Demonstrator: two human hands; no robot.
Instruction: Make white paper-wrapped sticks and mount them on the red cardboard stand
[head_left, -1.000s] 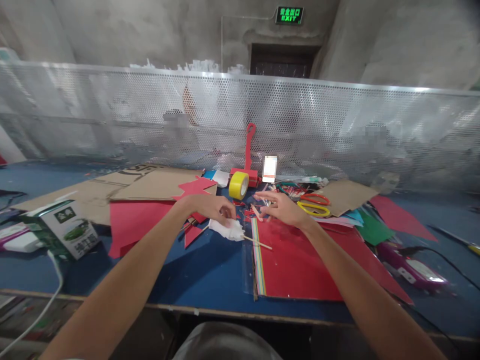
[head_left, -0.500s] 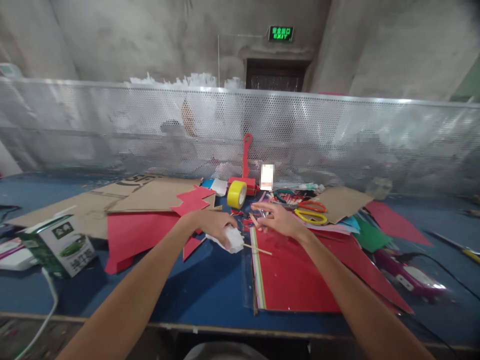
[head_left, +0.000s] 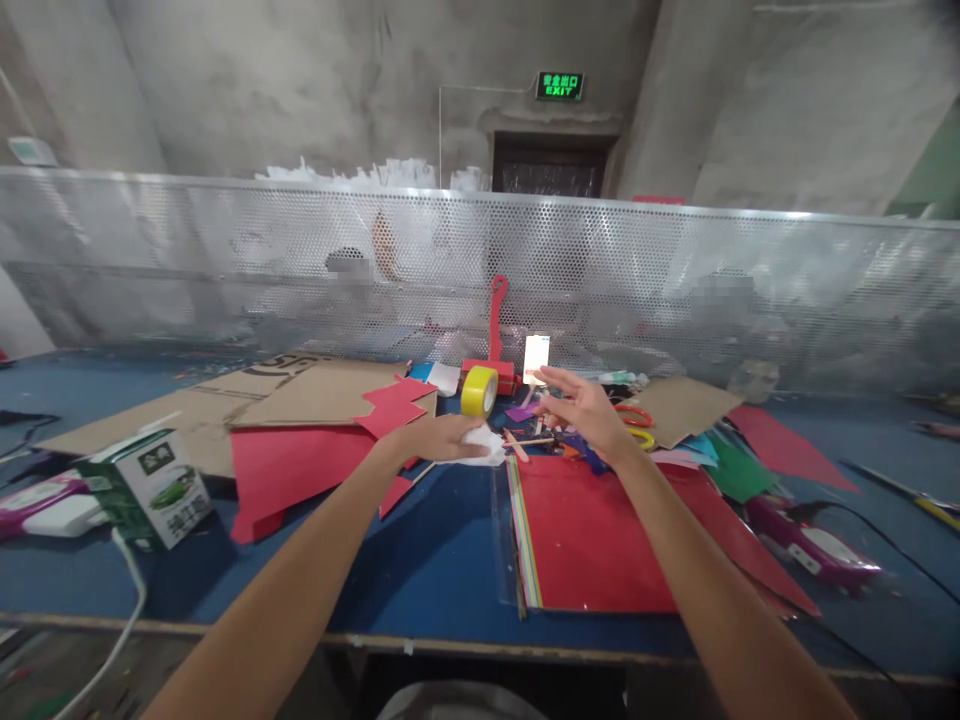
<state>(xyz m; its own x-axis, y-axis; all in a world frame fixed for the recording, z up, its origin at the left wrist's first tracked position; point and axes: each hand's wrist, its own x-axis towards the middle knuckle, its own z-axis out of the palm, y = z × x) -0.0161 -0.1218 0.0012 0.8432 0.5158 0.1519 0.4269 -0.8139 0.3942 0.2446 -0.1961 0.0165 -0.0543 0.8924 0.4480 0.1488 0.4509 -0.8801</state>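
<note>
My left hand [head_left: 439, 437] is closed on a crumpled white tissue [head_left: 487, 448] above the middle of the table. A thin wooden stick [head_left: 531, 442] juts out to the right of the tissue; its near end is hidden. In front of the lit phone [head_left: 536, 352], my right hand [head_left: 585, 412] has its fingers stretched out and apart, with nothing seen in it. A yellow roll of tape [head_left: 478, 391] stands just beyond my left hand. Scissors with orange and yellow handles [head_left: 640, 438] lie partly hidden behind my right hand.
Red paper sheets [head_left: 600, 540] lie at front right, cut red paper [head_left: 300, 465] and cardboard [head_left: 330, 392] at left. A milk carton [head_left: 161, 490] stands near the left edge. A purple-and-white device [head_left: 814, 550] sits at right. A perforated metal screen [head_left: 420, 260] bounds the back.
My left hand has moved slightly away from me with the tissue and stick. My right hand has lifted and moved towards the phone, its fingers now in front of it.
</note>
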